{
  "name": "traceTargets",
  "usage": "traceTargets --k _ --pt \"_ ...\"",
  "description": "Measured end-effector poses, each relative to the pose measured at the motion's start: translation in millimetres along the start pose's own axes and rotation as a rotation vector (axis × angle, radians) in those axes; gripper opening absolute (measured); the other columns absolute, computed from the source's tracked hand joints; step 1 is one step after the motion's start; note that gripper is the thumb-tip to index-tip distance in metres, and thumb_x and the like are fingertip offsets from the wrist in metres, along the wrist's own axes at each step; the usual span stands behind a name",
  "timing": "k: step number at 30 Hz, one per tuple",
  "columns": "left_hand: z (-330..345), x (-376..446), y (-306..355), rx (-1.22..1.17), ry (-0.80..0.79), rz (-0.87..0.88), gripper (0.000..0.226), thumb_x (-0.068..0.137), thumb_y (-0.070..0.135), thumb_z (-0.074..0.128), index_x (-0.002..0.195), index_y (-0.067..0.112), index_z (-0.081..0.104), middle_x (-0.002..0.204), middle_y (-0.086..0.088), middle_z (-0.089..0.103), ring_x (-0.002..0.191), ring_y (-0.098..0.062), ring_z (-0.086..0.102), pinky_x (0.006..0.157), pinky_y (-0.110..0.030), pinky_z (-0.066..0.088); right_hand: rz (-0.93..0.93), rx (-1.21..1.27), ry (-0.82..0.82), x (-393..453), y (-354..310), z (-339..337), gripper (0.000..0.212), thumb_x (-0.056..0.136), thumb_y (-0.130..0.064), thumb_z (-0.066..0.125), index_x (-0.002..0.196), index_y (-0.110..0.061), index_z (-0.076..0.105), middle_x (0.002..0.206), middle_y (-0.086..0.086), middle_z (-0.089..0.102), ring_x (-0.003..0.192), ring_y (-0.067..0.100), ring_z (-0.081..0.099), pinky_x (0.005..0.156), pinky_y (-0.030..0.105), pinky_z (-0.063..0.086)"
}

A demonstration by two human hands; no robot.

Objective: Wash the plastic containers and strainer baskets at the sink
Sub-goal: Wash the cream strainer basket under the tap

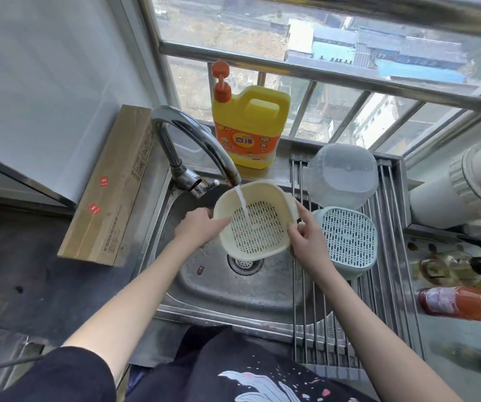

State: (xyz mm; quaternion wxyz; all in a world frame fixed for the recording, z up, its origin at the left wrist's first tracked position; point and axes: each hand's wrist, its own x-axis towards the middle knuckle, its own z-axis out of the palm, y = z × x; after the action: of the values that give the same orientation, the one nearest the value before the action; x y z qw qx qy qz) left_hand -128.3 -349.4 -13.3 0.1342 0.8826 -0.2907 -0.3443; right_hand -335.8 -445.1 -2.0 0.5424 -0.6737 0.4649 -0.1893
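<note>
Stainless steel sink (224,297) set in a dark bench (30,274). Roll-up steel rod drying rack (384,300) spans the sink's right side, carrying an upturned pale blue plastic strainer basket (349,242) and a translucent plastic container (342,175). Yellow detergent jug with orange pump (251,126) stands on the back ledge; long cardboard box (109,192) lies on the left.

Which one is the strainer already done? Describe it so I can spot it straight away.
Start at the steel sink and look to the rod rack across its right side. At the rack's near end a pale blue strainer basket sits upside down, slotted bottom up. The cream strainer is under the tap; the tub behind is clear, without slots.
</note>
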Motion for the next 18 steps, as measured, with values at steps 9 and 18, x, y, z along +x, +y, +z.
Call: traceTargets --k 9,18 --pt "-2.3 -7.0 9.8 -0.038 0.192 0.199 0.055 0.096 0.031 0.037 0.054 -0.001 0.053 0.048 -0.011 0.051 0.055 -0.032 0.060 0.062 -0.040 0.054 -0.575 -0.887 0.191 11.7 -22.3 16.2 0.043 0.080 -0.007 0.070 0.122 -0.010 0.060 0.096 0.011 0.062 0.088 0.030 0.061 0.061 0.041 0.056" --pt "1.8 -19.6 25.8 -0.006 0.405 0.229 0.049 0.099 0.029 0.034 0.084 -0.007 0.065 0.090 -0.028 0.066 0.090 -0.043 0.060 0.073 -0.040 0.043 0.372 0.222 -0.191 36.5 -55.4 84.2 0.030 0.083 0.008 0.036 0.063 -0.012 0.046 0.056 0.004 0.043 0.051 0.017 0.038 0.046 0.025 0.031"
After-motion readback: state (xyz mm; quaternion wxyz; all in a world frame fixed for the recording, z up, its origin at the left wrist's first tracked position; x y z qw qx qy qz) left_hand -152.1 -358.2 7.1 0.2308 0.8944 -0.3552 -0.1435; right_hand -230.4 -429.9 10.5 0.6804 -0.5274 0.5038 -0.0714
